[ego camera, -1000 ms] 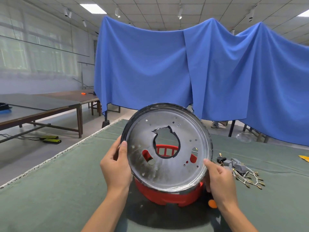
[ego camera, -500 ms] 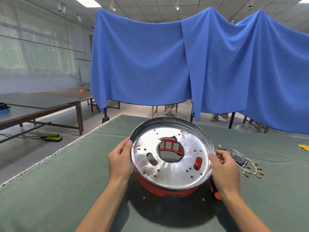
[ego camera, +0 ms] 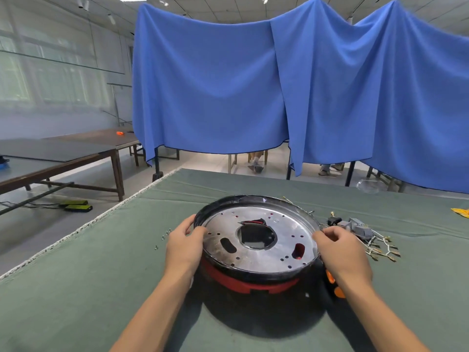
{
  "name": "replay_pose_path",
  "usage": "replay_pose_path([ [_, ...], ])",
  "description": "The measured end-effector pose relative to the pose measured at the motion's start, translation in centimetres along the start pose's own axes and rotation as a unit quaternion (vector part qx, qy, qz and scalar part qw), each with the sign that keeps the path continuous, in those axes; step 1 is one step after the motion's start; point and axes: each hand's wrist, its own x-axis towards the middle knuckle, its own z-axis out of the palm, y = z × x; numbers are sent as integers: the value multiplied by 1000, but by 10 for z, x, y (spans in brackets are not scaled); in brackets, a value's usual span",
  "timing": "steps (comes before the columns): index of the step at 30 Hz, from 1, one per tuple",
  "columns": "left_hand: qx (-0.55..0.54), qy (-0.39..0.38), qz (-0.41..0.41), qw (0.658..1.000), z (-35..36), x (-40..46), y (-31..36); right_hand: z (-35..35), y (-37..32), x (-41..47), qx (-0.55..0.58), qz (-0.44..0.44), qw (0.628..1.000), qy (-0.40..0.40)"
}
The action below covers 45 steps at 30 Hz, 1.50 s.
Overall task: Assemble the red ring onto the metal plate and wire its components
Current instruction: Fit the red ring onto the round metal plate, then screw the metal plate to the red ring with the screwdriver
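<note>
Metal plate [ego camera: 256, 247] sits atop red ring [ego camera: 243, 284], both hands' fingers gripping its rim.

A large indoor workshop or assembly hall. A wide workbench covered in green felt [ego camera: 76, 288] fills the foreground, where two hands grip a metal plate [ego camera: 256, 243]. Just right of the grip lies a cluster of grey connectors and wires with brass terminals [ego camera: 368, 237]; just left of it, a few small screws [ego camera: 162, 237]. Beyond the grip, blue cloth [ego camera: 215, 85] hangs as a partition. Far left stand long wooden tables [ego camera: 63, 156] on a pale floor, under a tiled ceiling [ego camera: 228, 6] with spotlights.
</note>
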Motion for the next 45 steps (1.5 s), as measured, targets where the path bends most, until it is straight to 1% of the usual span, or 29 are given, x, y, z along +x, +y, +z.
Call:
replay_pose_path([
  [4, -14, -12, -54, 998, -2, 2, 3, 1, -6, -3, -41, -14, 999, -28],
  [8, 20, -55, -88, 994, -3, 4, 4, -1, -10, -3, -55, -19, 998, -39],
  [12, 10, -61, -98, 993, -4, 4, 5, -5, -17, 6, -74, -8, 991, -111],
  [16, 1, -56, -95, 994, -4, 3, 4, -10, -33, 20, -56, 48, 982, -172],
  [20, 3, -64, -115, 991, -7, 5, 4, -5, -41, 34, -55, 75, 979, -184],
  [24, 28, -60, -196, 978, -9, 15, 18, 5, -45, 45, -88, 62, 977, -181],
  [27, 79, -77, -215, 970, -1, 25, 29, 12, -45, 48, -107, 56, 973, -197],
  [30, 94, -66, -199, 973, 7, 28, 31, 16, -41, 48, -109, 41, 975, -189],
  [34, 98, -43, -150, 983, 7, 27, 27, 14, -40, 47, -55, 27, 986, -152],
  [36, 83, -25, -105, 991, 6, 25, 29, 11, -41, 43, -31, -3, 994, -109],
  [38, 50, 2, -45, 998, 6, 25, 30, 7, -44, 36, 24, -52, 997, -46],
  [41, -5, 15, 49, 999, 8, 21, 36, 1, -48, 24, 107, -110, 987, 35],
  [43, -14, 7, 98, 995, 10, 17, 38, 0, -47, 18, 114, -120, 983, 76],
  [45, -15, -6, 131, 991, 11, 14, 36, 1, -44, 17, 124, -115, 980, 99],
])
